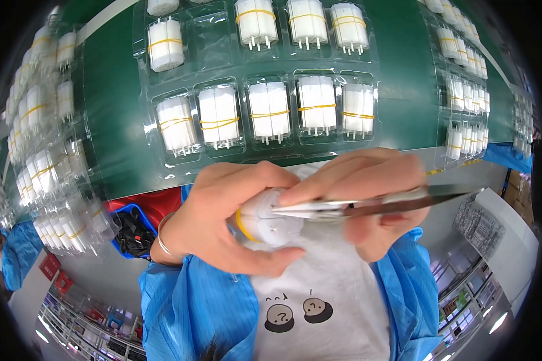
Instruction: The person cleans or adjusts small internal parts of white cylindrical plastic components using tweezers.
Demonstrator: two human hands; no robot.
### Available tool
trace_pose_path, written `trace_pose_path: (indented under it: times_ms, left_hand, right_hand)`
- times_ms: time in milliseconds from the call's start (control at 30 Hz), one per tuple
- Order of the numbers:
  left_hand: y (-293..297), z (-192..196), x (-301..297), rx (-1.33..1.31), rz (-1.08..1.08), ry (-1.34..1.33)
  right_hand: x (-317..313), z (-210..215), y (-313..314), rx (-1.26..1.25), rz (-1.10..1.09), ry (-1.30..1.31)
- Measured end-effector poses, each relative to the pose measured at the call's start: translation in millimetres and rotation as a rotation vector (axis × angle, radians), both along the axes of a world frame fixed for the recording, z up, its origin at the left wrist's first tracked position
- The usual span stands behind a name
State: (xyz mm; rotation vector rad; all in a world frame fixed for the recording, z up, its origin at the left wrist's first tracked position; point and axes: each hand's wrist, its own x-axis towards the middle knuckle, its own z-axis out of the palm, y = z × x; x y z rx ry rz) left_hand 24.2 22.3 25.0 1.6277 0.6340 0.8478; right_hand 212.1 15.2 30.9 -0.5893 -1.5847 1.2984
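Note:
Close to my chest, my left hand [223,219] is wrapped round a bundle of white cylinders [262,225] with a yellow rubber band. The bundle's end face is turned to the right. My right hand [367,192] grips slim metal tweezers [397,201], slightly blurred. Their pointed tips meet the bundle's end face; whether they pinch a small part there cannot be made out. Right-hand fingertips also lie beside the upper edge of the bundle. Ahead of both hands, a clear plastic tray [223,158] holds similar banded bundles [269,111], with thin white pins at their lower ends.
The tray lies on a green tabletop [397,102]. More filled clear trays stand at the left [39,114] and right [464,90]. One tray pocket [212,45] in the far row holds no bundle. Below the table's left edge is a blue bin [140,210] with black pieces.

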Motion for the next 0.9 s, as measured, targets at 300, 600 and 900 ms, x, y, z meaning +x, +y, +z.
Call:
trace_pose_path:
  times_ms: [300, 600, 900]
  left_hand:
    - [-7.5, -6.0, 3.8, 0.12, 0.222, -0.02]
    - [-13.2, -7.0, 6.7, 0.279, 0.364, 0.099]
    - [-14.2, -4.6, 1.9, 0.286, 0.322, 0.188]
  right_hand:
    - [-6.3, 8.4, -2.6, 0.051, -0.008, 0.156]
    - [-14.3, 10.1, -8.4, 0.017, -0.152, 0.161]
    - [-11.0, 10.9, -12.9, -0.048, -0.167, 0.162]
